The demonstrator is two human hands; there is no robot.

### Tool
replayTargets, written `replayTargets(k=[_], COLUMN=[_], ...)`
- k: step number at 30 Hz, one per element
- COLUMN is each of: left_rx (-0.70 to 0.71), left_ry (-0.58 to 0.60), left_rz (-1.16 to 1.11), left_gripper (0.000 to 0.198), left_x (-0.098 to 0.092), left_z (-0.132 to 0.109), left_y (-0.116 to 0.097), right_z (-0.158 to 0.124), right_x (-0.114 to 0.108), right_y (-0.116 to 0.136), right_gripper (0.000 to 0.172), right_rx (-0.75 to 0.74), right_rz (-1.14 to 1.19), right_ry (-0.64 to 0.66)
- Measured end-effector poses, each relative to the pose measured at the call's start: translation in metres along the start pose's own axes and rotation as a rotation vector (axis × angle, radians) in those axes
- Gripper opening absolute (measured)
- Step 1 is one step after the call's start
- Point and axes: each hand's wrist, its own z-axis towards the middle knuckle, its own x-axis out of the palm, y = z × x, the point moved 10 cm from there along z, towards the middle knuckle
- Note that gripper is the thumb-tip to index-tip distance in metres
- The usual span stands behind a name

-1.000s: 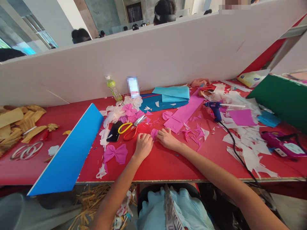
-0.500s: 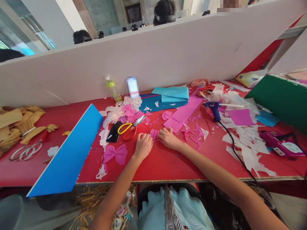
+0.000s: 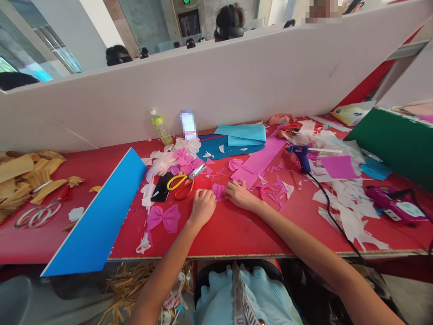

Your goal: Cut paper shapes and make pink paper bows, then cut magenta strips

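Note:
My left hand (image 3: 204, 206) is closed on the left edge of a small pink crepe paper piece (image 3: 218, 191), low over the red table (image 3: 243, 234). On the opposite edge, my right hand (image 3: 237, 193) pinches the same piece, so it spans the gap between my fingers. Scissors (image 3: 185, 181) with yellow and orange handles lie open just beyond my left hand. Left of that hand rests a pink paper bow shape (image 3: 163, 218). Pink paper scraps (image 3: 275, 187) and a long pink paper strip (image 3: 259, 160) are near my right hand.
A blue board (image 3: 101, 221) leans at the left. A dark phone (image 3: 160, 188), white paper petals (image 3: 165, 160) and a bottle (image 3: 161, 128) lie or stand behind. To the right are a blue glue gun (image 3: 301, 155) with a black cord, white scraps (image 3: 352, 203) and a green board (image 3: 395, 144).
The view has shifted very slightly. Both hands stay in nearly the same place on the pink paper piece.

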Motion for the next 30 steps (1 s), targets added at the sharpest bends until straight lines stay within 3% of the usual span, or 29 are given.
replayTargets(k=[30], left_rx=[-0.038], left_ry=[0.006], left_rz=[-0.019], left_gripper=[0.008], left_x=[0.0008], left_z=[0.0], left_y=[0.0045], right_z=[-0.0021], right_x=[-0.0093], right_y=[-0.0084], right_gripper=[0.019], right_rx=[0.013], right_rz=[-0.039], right_ry=[0.009])
